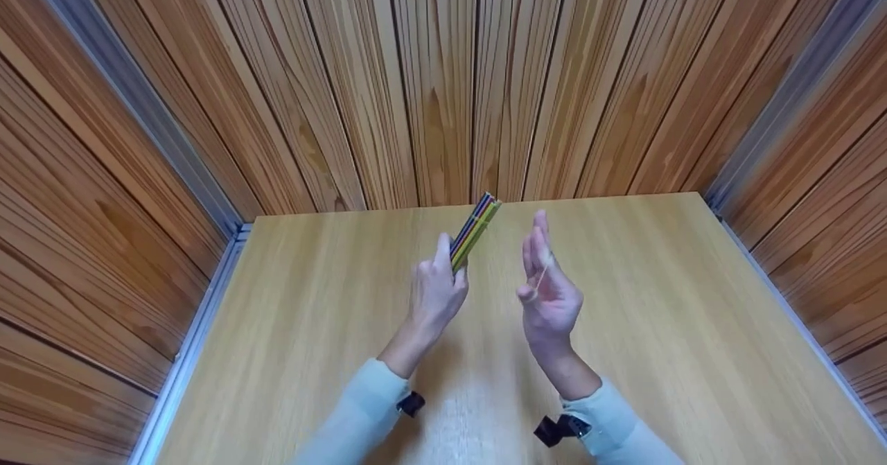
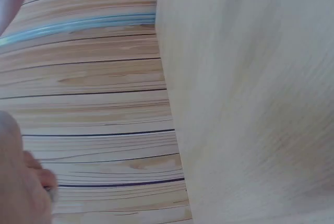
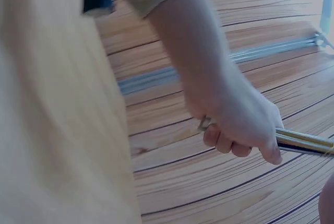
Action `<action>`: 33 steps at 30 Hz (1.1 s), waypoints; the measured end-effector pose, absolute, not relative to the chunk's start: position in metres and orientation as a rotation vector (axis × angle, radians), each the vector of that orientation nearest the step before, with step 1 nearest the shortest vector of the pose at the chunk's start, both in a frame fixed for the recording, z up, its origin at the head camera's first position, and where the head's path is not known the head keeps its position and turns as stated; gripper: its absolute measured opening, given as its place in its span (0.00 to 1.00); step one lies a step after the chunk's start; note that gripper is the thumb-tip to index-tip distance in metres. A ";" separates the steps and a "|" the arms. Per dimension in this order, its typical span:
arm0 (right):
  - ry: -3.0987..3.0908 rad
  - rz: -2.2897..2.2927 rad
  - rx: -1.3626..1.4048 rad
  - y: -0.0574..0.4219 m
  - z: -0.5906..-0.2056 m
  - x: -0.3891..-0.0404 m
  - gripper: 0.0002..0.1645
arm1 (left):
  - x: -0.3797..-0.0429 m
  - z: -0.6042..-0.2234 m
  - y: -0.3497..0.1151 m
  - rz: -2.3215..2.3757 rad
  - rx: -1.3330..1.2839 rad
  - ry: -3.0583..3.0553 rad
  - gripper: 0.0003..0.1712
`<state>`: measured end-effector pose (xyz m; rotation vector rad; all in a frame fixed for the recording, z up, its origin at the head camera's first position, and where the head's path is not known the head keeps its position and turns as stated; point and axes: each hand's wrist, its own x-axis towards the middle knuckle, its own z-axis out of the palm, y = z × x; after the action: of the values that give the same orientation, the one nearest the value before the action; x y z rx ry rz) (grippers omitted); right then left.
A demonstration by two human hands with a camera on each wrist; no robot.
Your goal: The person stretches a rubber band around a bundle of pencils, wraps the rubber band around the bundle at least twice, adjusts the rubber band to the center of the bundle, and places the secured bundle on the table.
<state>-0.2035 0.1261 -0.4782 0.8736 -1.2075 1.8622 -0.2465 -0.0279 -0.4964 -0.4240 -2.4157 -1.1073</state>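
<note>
A bundle of coloured pencils slants up and to the right from my left hand, which grips its lower end. In the right wrist view the left hand has its fingers curled round the pencils. My right hand is held up to the right of the bundle, apart from it, fingers straight and thumb out. A thin rubber band stretches between its thumb and fingers. Only part of the left hand shows at the edge of the left wrist view.
Both hands are above a light wooden table. Wood-plank walls stand behind it and on both sides. Metal rails run along the table's sides. Small black cameras are worn on both wrists.
</note>
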 end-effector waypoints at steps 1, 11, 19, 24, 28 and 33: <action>-1.204 1.912 0.851 0.127 -0.476 -0.203 0.38 | -0.245 -0.497 -0.027 -1.062 -0.434 -2.377 0.09; -1.055 2.231 0.743 0.141 -0.465 -0.208 0.30 | -0.253 -0.486 -0.046 -0.465 -0.714 -1.981 0.17; -1.381 2.178 0.777 0.168 -0.467 -0.221 0.22 | -0.262 -0.460 -0.074 -0.098 -0.956 -1.999 0.18; -1.791 1.986 0.699 0.176 -0.467 -0.223 0.19 | -0.260 -0.450 -0.084 0.013 -1.040 -2.096 0.15; -2.076 1.850 0.586 0.175 -0.465 -0.223 0.17 | -0.258 -0.449 -0.085 0.025 -1.075 -2.149 0.13; -2.157 1.826 0.581 0.176 -0.467 -0.224 0.16 | -0.256 -0.457 -0.087 0.013 -1.066 -2.169 0.13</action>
<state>-0.2237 0.1759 -0.4668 0.5812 -2.1570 1.8255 -0.2562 -0.0868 -0.4565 -1.0656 -2.1690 0.0127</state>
